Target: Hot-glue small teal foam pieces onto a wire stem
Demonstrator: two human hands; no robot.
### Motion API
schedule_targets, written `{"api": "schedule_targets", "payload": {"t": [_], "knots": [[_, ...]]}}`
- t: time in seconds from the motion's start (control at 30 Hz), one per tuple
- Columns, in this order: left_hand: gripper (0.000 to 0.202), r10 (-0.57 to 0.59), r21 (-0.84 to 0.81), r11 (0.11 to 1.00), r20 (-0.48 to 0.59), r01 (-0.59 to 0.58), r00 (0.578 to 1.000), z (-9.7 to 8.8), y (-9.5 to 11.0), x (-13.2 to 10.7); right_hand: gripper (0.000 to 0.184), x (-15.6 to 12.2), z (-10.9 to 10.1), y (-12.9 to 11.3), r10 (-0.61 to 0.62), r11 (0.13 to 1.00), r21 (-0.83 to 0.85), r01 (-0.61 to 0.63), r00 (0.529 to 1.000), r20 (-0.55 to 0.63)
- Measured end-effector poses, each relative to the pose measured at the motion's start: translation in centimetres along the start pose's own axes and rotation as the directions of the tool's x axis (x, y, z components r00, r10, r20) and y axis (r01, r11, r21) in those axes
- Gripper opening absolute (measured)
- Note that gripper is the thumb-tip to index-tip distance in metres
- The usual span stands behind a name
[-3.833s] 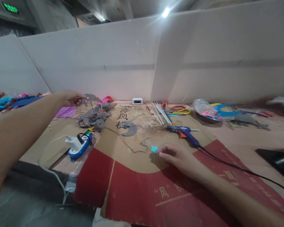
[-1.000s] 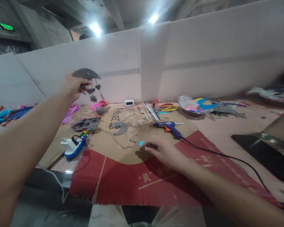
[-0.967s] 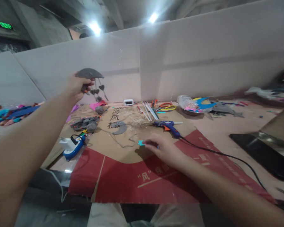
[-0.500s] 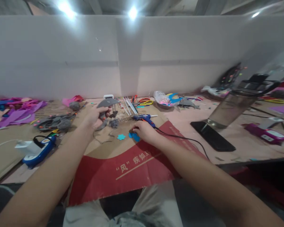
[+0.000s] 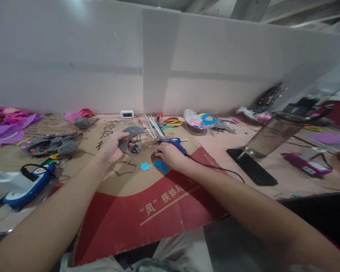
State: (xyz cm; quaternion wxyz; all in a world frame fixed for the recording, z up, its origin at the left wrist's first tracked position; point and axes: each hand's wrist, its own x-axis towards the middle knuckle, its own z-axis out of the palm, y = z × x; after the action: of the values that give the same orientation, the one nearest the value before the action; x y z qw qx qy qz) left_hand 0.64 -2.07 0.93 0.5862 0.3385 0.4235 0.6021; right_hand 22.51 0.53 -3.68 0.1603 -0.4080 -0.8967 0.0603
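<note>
My left hand [image 5: 112, 144] is closed round a grey crescent-shaped felt piece [image 5: 130, 133] with small grey bits hanging from it, held low over the brown and red cardboard sheet [image 5: 147, 204]. My right hand [image 5: 166, 154] rests on the cardboard with its fingers curled onto a blue felt flower [image 5: 162, 166]. A teal felt flower [image 5: 144, 166] lies loose just left of it. A blue hot glue gun [image 5: 172, 142] lies right behind my right hand, its black cord running off to the right.
Grey felt scraps [image 5: 53, 144] and purple sheets [image 5: 8, 128] lie at the left, a blue-white device [image 5: 25, 186] near the left edge. Glue sticks and scissors [image 5: 158, 124] lie at the back. A clear bottle [image 5: 274, 134] stands on a black slab at right.
My left hand has brought the grey crescent piece down from mid-air to just above the cardboard. My right hand has moved from the teal flower to the blue one. The view has swung right.
</note>
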Motion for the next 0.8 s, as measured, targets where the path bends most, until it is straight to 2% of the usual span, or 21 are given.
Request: {"api": "schedule_targets", "payload": {"t": [0.17,0.23,0.3,0.43,0.53,0.6,0.67,0.73,0.8], "knots": [[0.006,-0.018,0.068,0.998,0.019,0.016,1.000,-0.3,-0.6,0.0,0.019,-0.2,0.1,-0.9,-0.085,0.995,-0.049,0.086,0.996,0.016],[0.002,-0.028,0.084,0.996,0.035,0.025,0.999,-0.3,-0.8,0.1,0.020,-0.5,0.1,-1.2,-0.084,0.996,-0.008,0.084,0.996,-0.005],[0.007,-0.015,0.071,0.997,0.031,0.013,0.999,-0.3,-0.9,0.2,0.022,-0.8,-0.2,-1.1,-0.066,0.995,0.069,0.069,0.997,-0.034],[0.010,0.007,0.032,0.999,-0.006,-0.007,1.000,-0.2,-1.1,0.3,0.025,-1.6,-2.1,0.3,0.046,0.984,0.178,-0.015,0.983,-0.175],[0.010,-0.010,0.052,0.999,-0.014,0.011,1.000,-0.3,-1.0,0.4,0.025,-2.3,-4.3,2.1,0.202,0.977,0.125,-0.175,0.946,-0.253],[0.011,-0.023,0.076,0.997,-0.022,0.025,0.999,-0.6,-1.0,0.6,0.028,-2.8,-5.3,3.1,0.347,0.937,0.044,-0.346,0.915,-0.204],[0.010,-0.012,0.076,0.997,-0.022,0.014,1.000,-0.9,-1.1,0.8,0.033,-3.0,-5.5,3.9,0.462,0.884,-0.039,-0.466,0.883,-0.090],[0.008,0.001,0.074,0.997,-0.015,0.000,1.000,-1.1,-1.2,1.0,0.037,-3.0,-5.1,4.2,0.505,0.860,-0.096,-0.501,0.863,0.018],[0.009,-0.003,0.090,0.996,-0.013,0.004,1.000,-1.3,-1.3,1.2,0.032,-2.8,-4.5,4.4,0.504,0.860,-0.123,-0.495,0.862,0.049]]}}
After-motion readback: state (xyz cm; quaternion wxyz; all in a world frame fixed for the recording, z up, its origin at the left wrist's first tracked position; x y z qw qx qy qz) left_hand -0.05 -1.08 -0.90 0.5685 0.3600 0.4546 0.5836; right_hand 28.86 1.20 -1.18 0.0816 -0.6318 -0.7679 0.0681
